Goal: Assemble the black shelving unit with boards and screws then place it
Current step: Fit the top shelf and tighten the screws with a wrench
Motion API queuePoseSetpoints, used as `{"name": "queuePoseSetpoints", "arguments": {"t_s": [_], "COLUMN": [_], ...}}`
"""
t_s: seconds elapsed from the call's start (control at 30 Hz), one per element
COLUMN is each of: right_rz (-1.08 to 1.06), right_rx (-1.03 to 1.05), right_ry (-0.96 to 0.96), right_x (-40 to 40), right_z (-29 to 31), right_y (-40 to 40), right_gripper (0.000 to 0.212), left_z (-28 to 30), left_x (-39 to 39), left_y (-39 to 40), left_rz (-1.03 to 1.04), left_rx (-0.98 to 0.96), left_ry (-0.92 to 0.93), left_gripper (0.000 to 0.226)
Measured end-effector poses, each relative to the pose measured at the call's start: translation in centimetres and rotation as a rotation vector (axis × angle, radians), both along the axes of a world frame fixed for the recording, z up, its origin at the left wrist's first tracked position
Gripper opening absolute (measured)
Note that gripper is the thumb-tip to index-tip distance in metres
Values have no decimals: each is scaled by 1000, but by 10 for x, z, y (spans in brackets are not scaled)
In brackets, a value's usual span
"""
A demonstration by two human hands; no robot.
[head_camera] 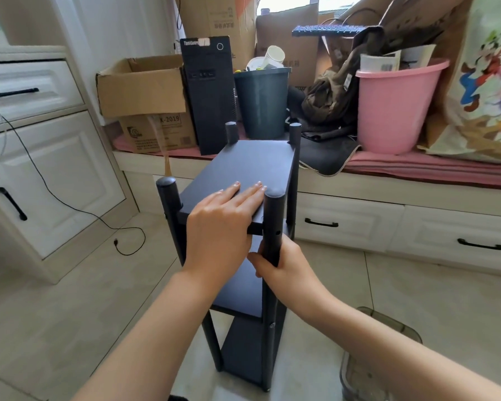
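Note:
The black shelving unit (252, 160) stands upright on the tiled floor in front of me, with three boards between four round posts. My left hand (223, 221) lies flat on the near end of the top board, fingers straight. My right hand (284, 264) grips the near right post (273, 221) just below the top board, fingers curled round it. A small hole shows in that post near the board's edge. No loose screws are visible.
A window bench behind the unit carries cardboard boxes (145, 88), a black computer tower (209, 94), a dark bin (262, 102) and a pink bucket (396, 108). White cabinets (41, 175) stand at the left, with a cable (119, 244) on the floor. A clear plastic container (370, 366) sits at bottom right.

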State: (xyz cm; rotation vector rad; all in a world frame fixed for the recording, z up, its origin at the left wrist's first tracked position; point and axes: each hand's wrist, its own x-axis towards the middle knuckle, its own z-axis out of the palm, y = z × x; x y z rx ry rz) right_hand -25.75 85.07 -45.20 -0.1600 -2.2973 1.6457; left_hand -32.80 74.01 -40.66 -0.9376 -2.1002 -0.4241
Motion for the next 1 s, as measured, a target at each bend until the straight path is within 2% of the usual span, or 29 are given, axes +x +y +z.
{"name": "queuePoseSetpoints", "arguments": {"t_s": [0.13,0.23,0.3,0.47,0.63,0.73,0.83,0.9,1.0], "right_rz": [134,229,139,-259,-437,-448,-389,-412,-486], "right_rx": [-4,107,132,-27,-114,-127,-129,-86,-40], "right_ry": [-50,-147,-188,-210,-218,-180,-124,-111,-79], "right_x": [15,19,11,-14,-35,-46,-54,-59,-59], "right_z": [1,10,17,14,0,-5,-8,-13,-17], "right_y": [-4,8,34,111,144,149,141,136,132], "right_gripper": [18,32,31,22,53,56,44,38,32], "left_z": [2,4,5,14,31,37,35,28,22], "left_x": [-3,-7,-9,-1,6,7,16,21,15], "left_y": [-14,-26,-32,-44,-61,-71,-65,-55,-50], "left_rz": [-92,-181,-223,-292,-359,-417,-453,-391,-340], "left_rx": [-33,-56,-73,-96,-268,-346,-181,-36,63], "left_ry": [-6,-23,-31,-132,-453,-638,-732,-605,-531], "left_gripper": [45,41,38,58,90,93,79,64,64]}}
